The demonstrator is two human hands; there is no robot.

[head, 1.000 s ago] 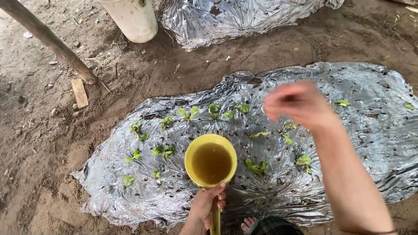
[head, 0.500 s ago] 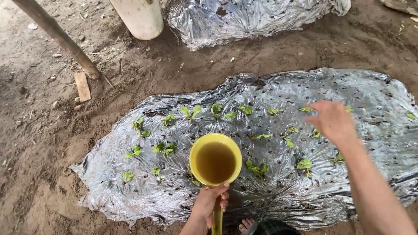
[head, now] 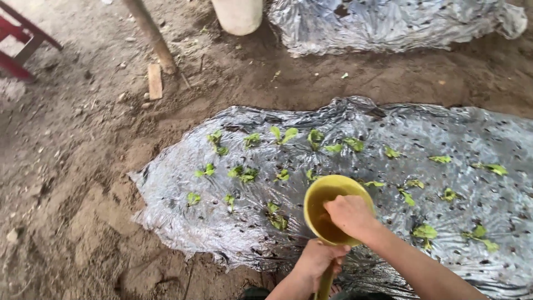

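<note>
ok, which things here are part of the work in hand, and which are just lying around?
In use:
- yellow ladle, held by left hand
- right hand, dipping into the ladle
- seedlings in silver mulch sheet

Lying about:
- wooden pole
- wood scrap
- white bucket
- red stool
- second silver sheet

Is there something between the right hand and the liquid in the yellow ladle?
Nothing visible: the right hand reaches straight into the yellow ladle, which the left hand holds by the handle above the silver sheet.

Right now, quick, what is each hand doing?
Left hand: closed around the handle of the yellow ladle.
Right hand: dipped into the ladle's bowl, fingers curled; whether it holds anything cannot be told.
</note>
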